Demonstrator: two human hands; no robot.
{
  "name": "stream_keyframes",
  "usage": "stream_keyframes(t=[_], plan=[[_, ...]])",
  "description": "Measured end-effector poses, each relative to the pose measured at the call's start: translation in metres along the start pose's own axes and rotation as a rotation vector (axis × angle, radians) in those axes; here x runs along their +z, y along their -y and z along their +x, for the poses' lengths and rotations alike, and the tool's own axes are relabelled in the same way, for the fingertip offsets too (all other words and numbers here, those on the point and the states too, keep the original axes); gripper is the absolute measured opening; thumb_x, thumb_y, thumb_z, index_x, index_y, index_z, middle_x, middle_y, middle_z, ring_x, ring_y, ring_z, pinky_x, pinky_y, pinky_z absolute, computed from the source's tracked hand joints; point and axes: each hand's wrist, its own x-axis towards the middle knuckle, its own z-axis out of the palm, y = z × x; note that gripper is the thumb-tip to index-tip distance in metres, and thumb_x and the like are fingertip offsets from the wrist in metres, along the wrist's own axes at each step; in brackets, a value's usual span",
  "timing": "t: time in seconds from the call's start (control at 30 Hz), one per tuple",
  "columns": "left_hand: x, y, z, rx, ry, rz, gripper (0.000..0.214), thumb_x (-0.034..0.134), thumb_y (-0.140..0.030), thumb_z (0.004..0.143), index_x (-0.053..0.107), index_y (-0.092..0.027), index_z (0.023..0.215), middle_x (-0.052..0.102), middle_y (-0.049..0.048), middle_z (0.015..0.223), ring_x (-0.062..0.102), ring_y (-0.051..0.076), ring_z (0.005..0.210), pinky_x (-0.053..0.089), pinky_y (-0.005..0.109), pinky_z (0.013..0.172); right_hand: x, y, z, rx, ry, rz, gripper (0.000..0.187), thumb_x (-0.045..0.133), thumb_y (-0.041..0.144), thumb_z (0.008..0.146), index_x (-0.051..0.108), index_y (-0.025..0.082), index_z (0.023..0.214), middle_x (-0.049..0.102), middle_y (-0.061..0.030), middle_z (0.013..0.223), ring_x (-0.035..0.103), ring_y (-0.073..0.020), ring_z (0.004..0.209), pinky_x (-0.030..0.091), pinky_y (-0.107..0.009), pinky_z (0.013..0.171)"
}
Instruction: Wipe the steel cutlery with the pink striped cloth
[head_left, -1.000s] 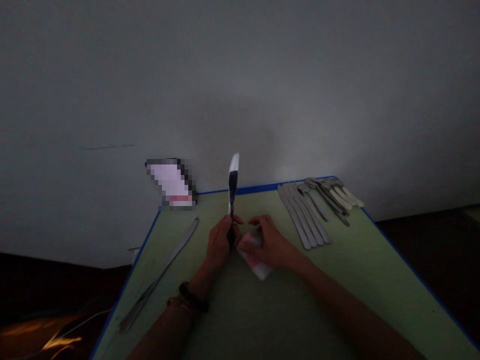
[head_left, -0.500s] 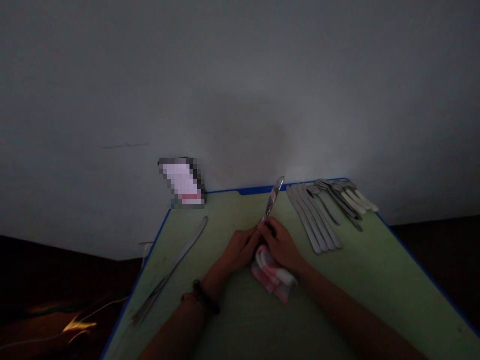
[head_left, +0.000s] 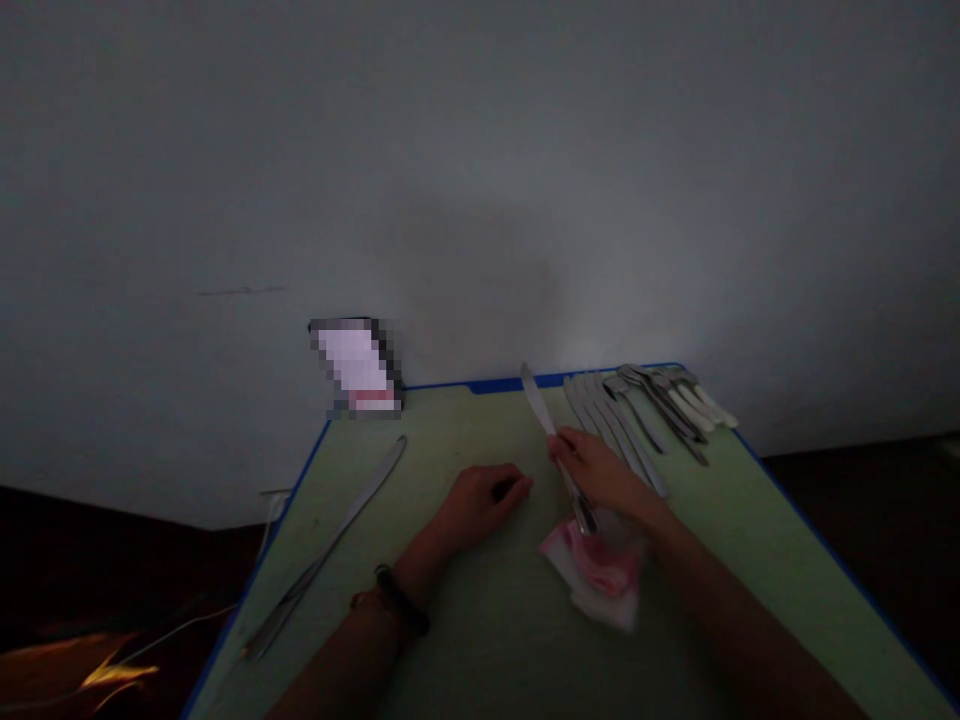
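Note:
My right hand [head_left: 600,470] is closed around a silver table knife [head_left: 538,398], whose blade points up and left towards the back edge. A pink and white cloth [head_left: 600,575] hangs below that hand, around the knife's lower end; whether the fingers grip it too is hidden. To the left, my left hand [head_left: 480,500] is loosely curled and holds nothing, a gap showing between thumb and fingers. Several table knives [head_left: 619,435] lie side by side just beyond my right hand, partly covered by it.
Right of the knives lie a spoon [head_left: 637,412], more dark metal cutlery [head_left: 667,405] and several white-handled pieces [head_left: 705,405]. Long cutlery [head_left: 337,540] lies along the left of the green, blue-edged table [head_left: 465,640]. A blurred-out phone-like device [head_left: 356,365] leans at the back-left corner against the wall.
My left hand has come off the knife. My right hand has moved right with the knife and cloth, and the blade has swung from leaning right to leaning left.

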Motion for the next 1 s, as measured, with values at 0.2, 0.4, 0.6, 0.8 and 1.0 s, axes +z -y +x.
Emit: stream_keyframes(t=[0.2, 0.4, 0.6, 0.8, 1.0], plan=[[-0.001, -0.001, 0.0, 0.05, 0.017, 0.069, 0.026, 0.044, -0.037, 0.089, 0.06, -0.017, 0.086, 0.061, 0.0011, 0.076, 0.053, 0.012, 0.066, 0.041, 0.022, 0.062, 0.01, -0.003, -0.004, 0.155, 0.107, -0.375, 0.028, 0.038, 0.033, 0.091, 0.057, 0.015, 0.085, 0.066, -0.01, 0.08, 0.061, -0.018, 0.075, 0.034, -0.027, 0.063], [0.0, -0.005, 0.001, 0.107, 0.017, 0.153, 0.022, 0.046, -0.034, 0.089, 0.061, -0.017, 0.086, 0.06, 0.0023, 0.078, 0.054, 0.014, 0.071, 0.042, 0.025, 0.066, 0.005, -0.006, -0.002, 0.182, 0.121, -0.423, 0.026, 0.037, 0.03, 0.091, 0.056, 0.013, 0.09, 0.067, -0.0137, 0.089, 0.062, -0.0207, 0.083, 0.035, -0.028, 0.067], [0.008, -0.022, -0.002, 0.342, 0.153, 0.221, 0.026, 0.049, -0.041, 0.088, 0.063, -0.027, 0.104, 0.057, 0.0035, 0.088, 0.052, 0.017, 0.083, 0.04, 0.029, 0.074, -0.005, -0.011, 0.003, 0.142, 0.023, -0.302, 0.025, 0.034, 0.03, 0.093, 0.053, 0.015, 0.086, 0.065, -0.009, 0.082, 0.058, -0.0157, 0.074, 0.034, -0.025, 0.063], [0.011, -0.027, -0.004, 0.388, 0.212, 0.216, 0.025, 0.051, -0.044, 0.087, 0.068, -0.025, 0.091, 0.053, 0.0034, 0.085, 0.049, 0.017, 0.083, 0.038, 0.029, 0.075, -0.017, -0.012, 0.005, 0.08, -0.048, -0.319, 0.024, 0.033, 0.031, 0.093, 0.051, 0.016, 0.088, 0.063, -0.0078, 0.081, 0.056, -0.0154, 0.072, 0.033, -0.024, 0.062], [0.009, -0.033, -0.006, 0.375, 0.169, 0.175, 0.034, 0.061, -0.046, 0.077, 0.064, -0.026, 0.104, 0.046, 0.0069, 0.104, 0.046, 0.02, 0.095, 0.041, 0.032, 0.083, -0.016, -0.016, 0.0, 0.093, -0.037, -0.366, 0.024, 0.033, 0.031, 0.093, 0.051, 0.016, 0.085, 0.063, -0.0075, 0.079, 0.057, -0.0156, 0.071, 0.032, -0.025, 0.061]])
